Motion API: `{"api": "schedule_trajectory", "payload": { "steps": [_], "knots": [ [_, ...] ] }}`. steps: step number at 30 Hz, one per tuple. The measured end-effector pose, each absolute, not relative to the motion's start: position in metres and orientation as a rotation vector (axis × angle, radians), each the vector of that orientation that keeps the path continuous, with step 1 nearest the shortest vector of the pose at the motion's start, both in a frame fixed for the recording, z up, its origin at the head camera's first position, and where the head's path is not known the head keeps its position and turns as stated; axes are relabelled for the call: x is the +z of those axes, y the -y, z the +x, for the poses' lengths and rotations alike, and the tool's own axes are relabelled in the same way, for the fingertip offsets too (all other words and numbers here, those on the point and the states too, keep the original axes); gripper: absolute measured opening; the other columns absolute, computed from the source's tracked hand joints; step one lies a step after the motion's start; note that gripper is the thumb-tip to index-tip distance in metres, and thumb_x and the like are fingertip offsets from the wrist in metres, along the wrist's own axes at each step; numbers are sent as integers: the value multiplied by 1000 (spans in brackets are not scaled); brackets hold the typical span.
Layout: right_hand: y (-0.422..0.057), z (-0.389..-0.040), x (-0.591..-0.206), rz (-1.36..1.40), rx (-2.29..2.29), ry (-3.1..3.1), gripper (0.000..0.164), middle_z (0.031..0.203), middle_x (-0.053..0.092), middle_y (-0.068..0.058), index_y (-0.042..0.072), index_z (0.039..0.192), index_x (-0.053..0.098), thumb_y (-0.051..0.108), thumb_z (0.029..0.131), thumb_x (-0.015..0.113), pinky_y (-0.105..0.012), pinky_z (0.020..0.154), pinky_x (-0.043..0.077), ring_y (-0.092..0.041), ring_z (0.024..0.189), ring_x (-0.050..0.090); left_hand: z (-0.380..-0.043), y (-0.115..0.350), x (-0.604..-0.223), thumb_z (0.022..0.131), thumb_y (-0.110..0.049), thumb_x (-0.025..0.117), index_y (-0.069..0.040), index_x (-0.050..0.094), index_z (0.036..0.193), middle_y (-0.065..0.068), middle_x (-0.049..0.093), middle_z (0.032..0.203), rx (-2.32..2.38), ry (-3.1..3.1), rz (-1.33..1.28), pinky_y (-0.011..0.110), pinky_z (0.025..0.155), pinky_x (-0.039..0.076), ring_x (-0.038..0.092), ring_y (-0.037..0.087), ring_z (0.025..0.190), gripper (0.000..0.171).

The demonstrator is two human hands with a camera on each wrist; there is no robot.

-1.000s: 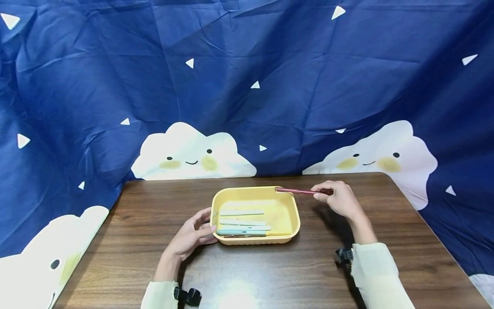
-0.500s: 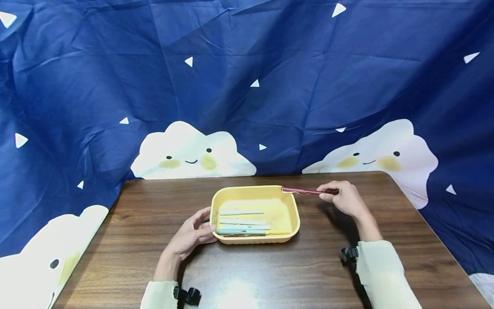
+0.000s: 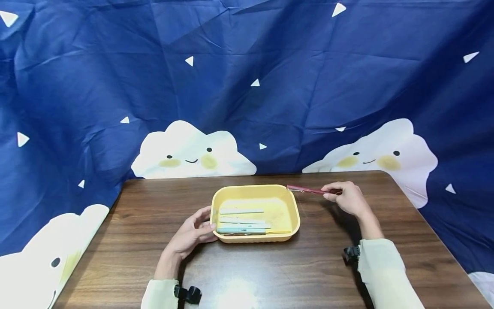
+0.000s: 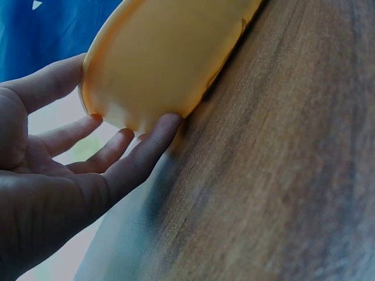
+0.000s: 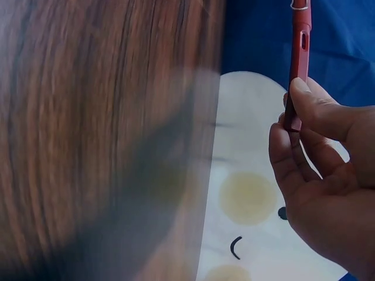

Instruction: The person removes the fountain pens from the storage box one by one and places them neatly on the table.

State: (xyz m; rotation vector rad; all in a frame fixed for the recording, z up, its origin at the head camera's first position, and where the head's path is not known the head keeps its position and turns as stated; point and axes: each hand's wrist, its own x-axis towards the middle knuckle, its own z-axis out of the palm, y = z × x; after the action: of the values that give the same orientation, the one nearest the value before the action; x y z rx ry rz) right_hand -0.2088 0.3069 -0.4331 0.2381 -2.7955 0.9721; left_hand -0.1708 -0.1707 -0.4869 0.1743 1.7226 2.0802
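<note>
A yellow plastic tray (image 3: 256, 238) sits on the table with several pens inside. White pens (image 3: 242, 211), a light blue pen (image 3: 241, 231) and a yellow pen (image 3: 278, 231) lie lengthwise, with a dark one partly hidden at the near wall. My left hand (image 3: 193, 231) holds the tray's left end; in the left wrist view, its fingertips touch the outer wall (image 4: 158, 64). To the right of the tray, my right hand (image 3: 345, 198) pinches a red pen (image 5: 300, 55) by one end. Its clip end points left, at the tray's far right corner.
The wooden table (image 3: 285, 279) carries the tray near its far edge. Behind it hangs a blue cloth (image 3: 239, 94) with white clouds and triangles. Each wrist wears a small black camera, such as the left camera (image 3: 191, 295).
My right hand has moved slightly right with the red pen, drawing its clip end from over the tray to the corner. The pen's clip shows more clearly now. My left hand stays on the tray.
</note>
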Motion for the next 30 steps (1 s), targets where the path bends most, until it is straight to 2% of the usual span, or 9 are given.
{"api": "schedule_trajectory", "payload": {
  "steps": [8, 12, 17, 23, 30],
  "knots": [
    [-321, -214, -442, 188, 904, 2884, 8, 94, 75, -12, 8, 94, 79, 11, 87, 80, -46, 80, 49, -30, 90, 64, -170, 170, -487, 98, 2, 60, 1, 27, 156, 29, 31, 153, 2079, -1727, 160, 47, 91, 56, 57, 32, 120, 67],
    [-326, -217, -447, 141, 925, 2885, 8, 97, 75, -14, 7, 93, 79, 11, 87, 80, -44, 78, 49, -32, 91, 64, -170, 169, -487, 98, 2, 59, 1, 26, 157, 29, 31, 154, 2070, -1729, 160, 46, 92, 56, 57, 32, 120, 67],
    [-332, -221, -451, 127, 961, 2908, 11, 91, 75, -12, 5, 95, 79, 11, 86, 80, -42, 76, 48, -28, 88, 63, -170, 169, -487, 98, 2, 60, 0, 26, 157, 28, 31, 154, 2077, -1720, 152, 47, 92, 56, 57, 32, 121, 68],
    [-339, -226, -460, 128, 971, 2961, 11, 95, 75, -15, 4, 95, 78, 11, 87, 80, -54, 85, 49, -37, 96, 64, -171, 170, -487, 98, 2, 60, 0, 26, 156, 29, 30, 154, 2089, -1702, 154, 47, 92, 56, 58, 31, 119, 68],
    [-343, -229, -468, 129, 954, 3007, 9, 93, 74, -13, 5, 94, 78, 10, 88, 78, -56, 86, 47, -37, 96, 63, -172, 169, -486, 98, 3, 59, 1, 26, 157, 29, 30, 153, 2087, -1703, 156, 47, 92, 56, 57, 32, 120, 68]
  ]
}}
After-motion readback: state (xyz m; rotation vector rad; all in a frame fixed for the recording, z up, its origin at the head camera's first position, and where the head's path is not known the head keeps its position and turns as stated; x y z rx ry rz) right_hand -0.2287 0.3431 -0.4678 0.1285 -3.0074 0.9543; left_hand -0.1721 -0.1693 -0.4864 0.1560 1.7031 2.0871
